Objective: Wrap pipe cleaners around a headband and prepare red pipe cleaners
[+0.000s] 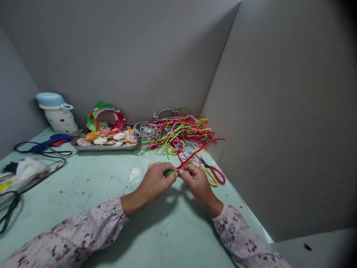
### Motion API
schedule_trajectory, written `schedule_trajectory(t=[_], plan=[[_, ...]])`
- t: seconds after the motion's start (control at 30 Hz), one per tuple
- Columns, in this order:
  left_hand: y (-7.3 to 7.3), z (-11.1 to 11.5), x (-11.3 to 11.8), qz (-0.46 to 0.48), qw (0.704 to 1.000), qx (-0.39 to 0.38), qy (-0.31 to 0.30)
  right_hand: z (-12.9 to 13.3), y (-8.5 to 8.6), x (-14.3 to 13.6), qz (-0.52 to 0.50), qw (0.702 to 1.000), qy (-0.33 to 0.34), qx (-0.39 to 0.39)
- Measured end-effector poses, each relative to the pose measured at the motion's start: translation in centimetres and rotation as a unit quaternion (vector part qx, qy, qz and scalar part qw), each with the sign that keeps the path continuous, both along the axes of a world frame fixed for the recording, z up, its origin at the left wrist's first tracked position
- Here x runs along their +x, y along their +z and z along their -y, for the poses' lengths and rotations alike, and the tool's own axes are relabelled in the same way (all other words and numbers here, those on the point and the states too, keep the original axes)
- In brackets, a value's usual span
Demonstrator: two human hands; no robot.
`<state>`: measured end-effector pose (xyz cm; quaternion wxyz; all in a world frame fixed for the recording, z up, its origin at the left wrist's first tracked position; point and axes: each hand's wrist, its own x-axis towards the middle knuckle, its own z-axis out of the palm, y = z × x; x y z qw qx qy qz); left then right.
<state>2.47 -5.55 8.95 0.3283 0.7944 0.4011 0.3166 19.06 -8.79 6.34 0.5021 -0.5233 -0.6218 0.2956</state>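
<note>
Over the middle of the table, my left hand (157, 181) and my right hand (197, 182) meet fingertip to fingertip, both closed in a pinch. A short stretch of green pipe cleaner (169, 173) shows between the thumb and fingers of my left hand. From the point where the fingertips meet, a red pipe cleaner (192, 155) runs up and to the right, and my right hand grips its lower end. The fingers hide how the green and red pieces join. Scissors (216, 175) with red and yellow handles lie just beyond my right hand.
A metal tray (106, 148) holds seashells (118, 137) and pipe-cleaner rings (122, 121). Beside it lies a heap of coloured pipe cleaners (181, 130). At left are a lidded cup (60, 117), a blue tool (51, 143), a black cord (63, 163) and a plastic bag (29, 169). Walls enclose the table's back and right.
</note>
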Motion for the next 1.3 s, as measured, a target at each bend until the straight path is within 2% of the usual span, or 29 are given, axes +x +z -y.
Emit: schedule_trajectory(t=[0.4,0.83,1.03,1.3], plan=[[0.19,0.59,0.36,-0.018,0.998,0.049,0.019,0.34,0.46,-0.15,-0.014,1.000,0.008,-0.024],[-0.07,0.60,-0.03,-0.029,0.993,0.113,-0.009,0.10,0.32,-0.08,-0.038,0.998,0.026,-0.044],[0.26,0.58,-0.06,-0.011,0.994,0.107,0.013,0.41,0.22,-0.14,-0.015,1.000,0.003,0.006],[0.26,0.43,0.10,0.022,0.995,0.086,0.034,0.33,-0.14,0.16,-0.001,0.999,0.008,0.046]])
